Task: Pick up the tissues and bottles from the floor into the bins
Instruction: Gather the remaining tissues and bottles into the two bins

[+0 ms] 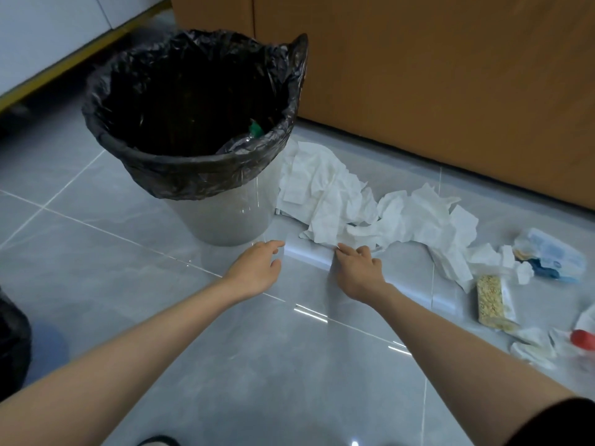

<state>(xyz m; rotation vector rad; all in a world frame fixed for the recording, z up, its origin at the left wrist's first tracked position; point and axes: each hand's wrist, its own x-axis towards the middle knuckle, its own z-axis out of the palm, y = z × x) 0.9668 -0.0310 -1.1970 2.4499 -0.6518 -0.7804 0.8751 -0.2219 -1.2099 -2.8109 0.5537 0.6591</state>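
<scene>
A heap of crumpled white tissues (354, 201) lies on the grey floor to the right of a grey bin (225, 217) lined with a black bag. Inside the bin a clear bottle with a green cap (248, 136) shows. My right hand (357, 268) is low at the near edge of the heap and its fingertips pinch a tissue corner. My left hand (257, 268) hovers just in front of the bin's base with relaxed fingers and holds nothing. At the right edge a bottle with a red cap (584, 338) is partly cut off.
Brown cabinet doors (418, 75) close off the far side. More litter lies at right: a clear packet of grain (489, 299), a blue and white wrapper (547, 255), small tissue scraps (534, 346). A second black bag (13, 333) shows at the left edge.
</scene>
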